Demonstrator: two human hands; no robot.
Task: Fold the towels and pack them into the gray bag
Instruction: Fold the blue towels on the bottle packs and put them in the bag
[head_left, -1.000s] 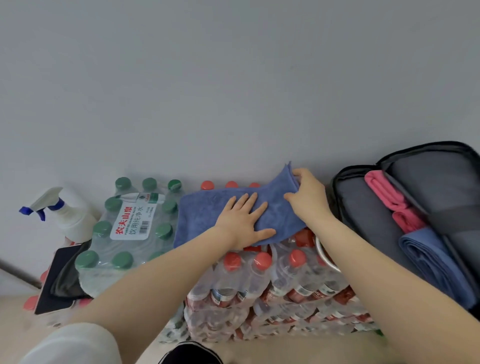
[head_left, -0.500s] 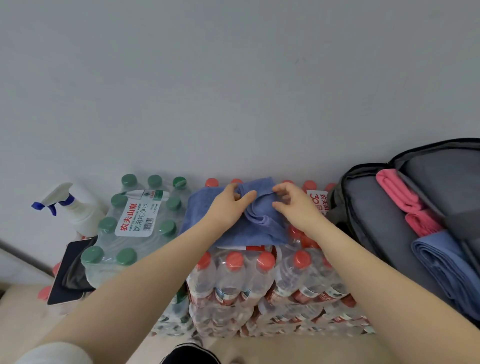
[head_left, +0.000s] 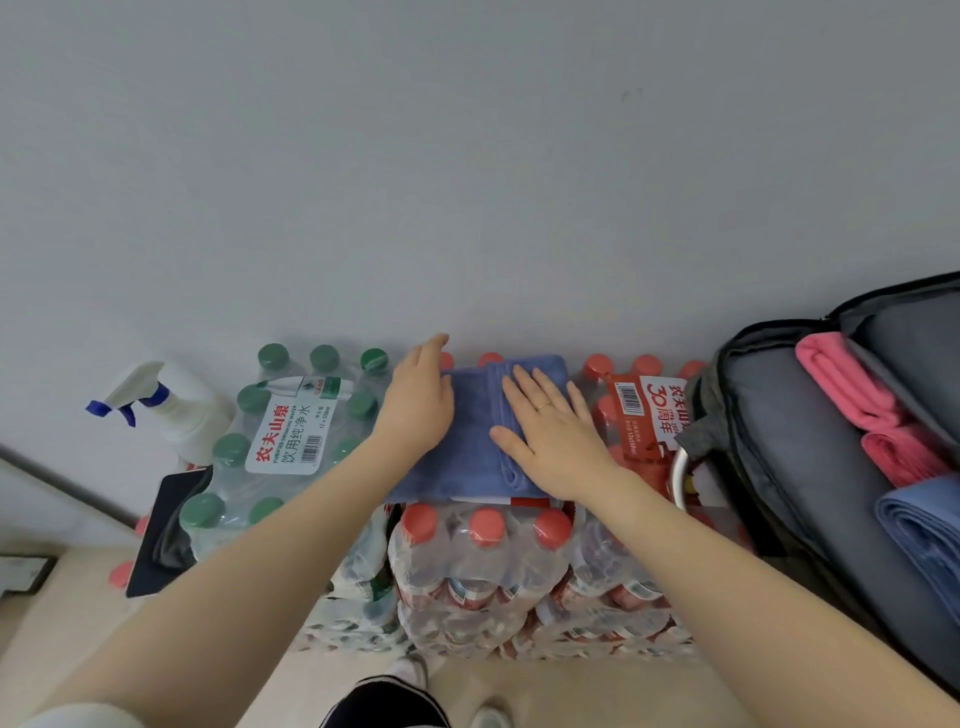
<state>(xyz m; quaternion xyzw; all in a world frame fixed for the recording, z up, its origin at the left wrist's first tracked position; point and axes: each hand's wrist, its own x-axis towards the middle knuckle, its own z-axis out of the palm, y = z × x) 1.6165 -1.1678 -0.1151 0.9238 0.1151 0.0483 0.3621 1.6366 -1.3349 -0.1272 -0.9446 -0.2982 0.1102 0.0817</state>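
Head view: both hands lie spread flat on the folded blue towel (head_left: 470, 457) atop the red-capped bottle packs (head_left: 485, 566), left hand (head_left: 418, 408) at 11 o'clock, right hand (head_left: 553, 434) beside it. At 3 o'clock, the gray bag (head_left: 779, 447) already holds two pink towels (head_left: 852, 387) and a blue one (head_left: 922, 535). Remaining, by judgement: finish this fold and pack it.

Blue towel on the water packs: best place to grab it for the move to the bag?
Probably the near edge of the folded blue towel, from the person's side. It overhangs the red-capped bottle pack, so fingers can slip beneath. A pinch grip there, across the layered hem beside the right hand, should keep the folds together.
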